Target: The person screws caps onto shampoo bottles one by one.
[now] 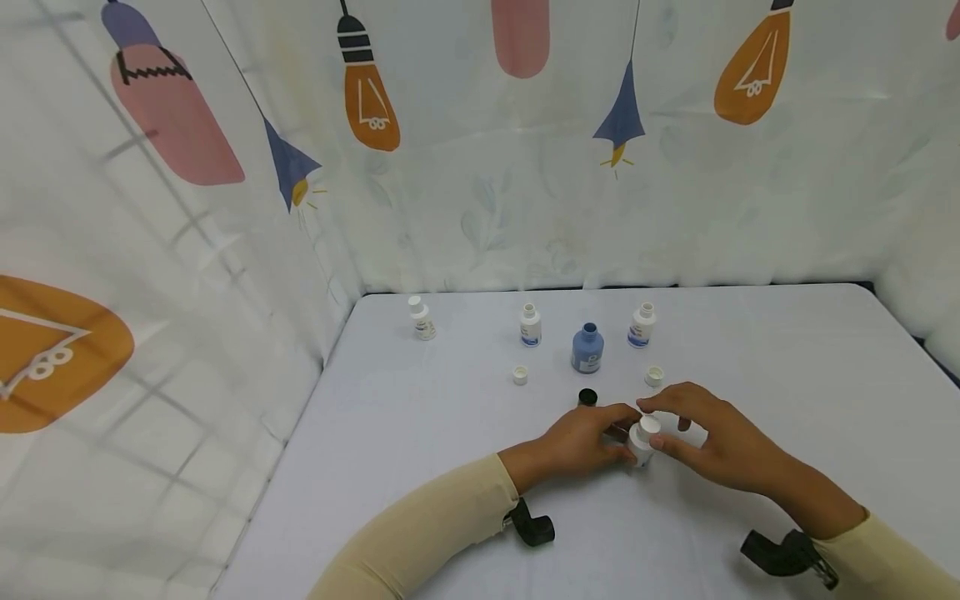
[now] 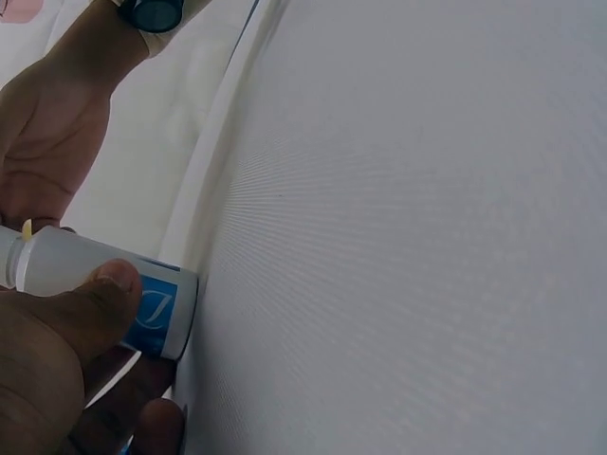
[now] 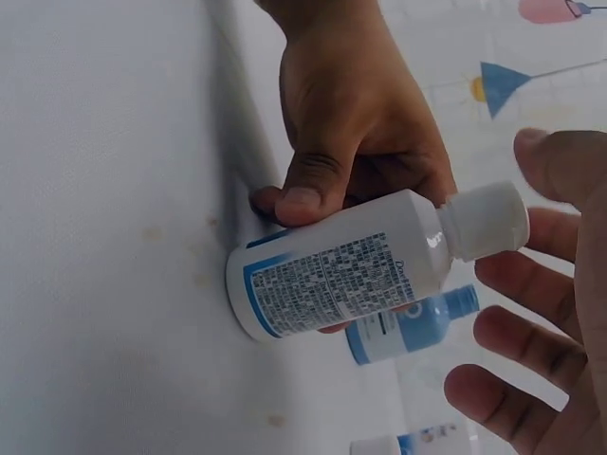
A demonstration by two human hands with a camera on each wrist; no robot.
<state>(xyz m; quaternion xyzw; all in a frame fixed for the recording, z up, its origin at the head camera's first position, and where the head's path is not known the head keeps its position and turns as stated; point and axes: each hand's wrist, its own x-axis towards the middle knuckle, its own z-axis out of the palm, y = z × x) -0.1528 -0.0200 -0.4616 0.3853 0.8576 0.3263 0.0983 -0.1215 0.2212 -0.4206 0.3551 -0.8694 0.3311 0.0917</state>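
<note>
Right hand (image 3: 590, 313), right edge: wide beside white cap (image 3: 491, 220); left hand (image 3: 365, 118) grips white bottle (image 3: 332, 265). Slack grip could cause spin.

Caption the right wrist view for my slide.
The left hand grips a white bottle; the right hand, fingers apart, is near its white cap, a blue bottle behind.

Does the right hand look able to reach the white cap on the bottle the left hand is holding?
Most likely yes: the right hand is beside the white cap with nothing between them, and the left hand grips the white bottle by its body, leaving the cap uncovered.
</note>
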